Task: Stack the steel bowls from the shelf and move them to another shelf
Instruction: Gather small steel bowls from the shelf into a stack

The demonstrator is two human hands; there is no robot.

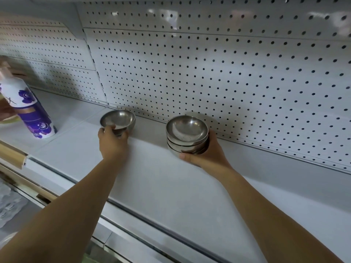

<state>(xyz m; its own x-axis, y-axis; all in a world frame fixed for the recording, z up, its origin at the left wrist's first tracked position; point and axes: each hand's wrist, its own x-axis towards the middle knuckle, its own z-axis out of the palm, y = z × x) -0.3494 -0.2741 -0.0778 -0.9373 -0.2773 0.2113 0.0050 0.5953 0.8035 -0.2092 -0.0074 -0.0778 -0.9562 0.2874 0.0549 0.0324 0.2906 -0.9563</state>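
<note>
Thumb and fingers of the left hand (113, 141) pinch the near rim of a tilted single bowl (118, 119). The right hand (207, 154) curls round the stack (187, 137) at the back of the shelf (152, 177). The bowl should be levelled and lowered squarely into the stack. The bowls are shiny, shallow steel and nest closely.

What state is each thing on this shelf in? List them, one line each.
Single bowl: empty, tipped toward the camera, gripped at its near rim by the left hand.
Stack of bowls: nested, open side up, top one empty, gripped from the side by the right hand.
Bottle: on the shelf at the left, apart from the bowls; its top is blurred.
</note>
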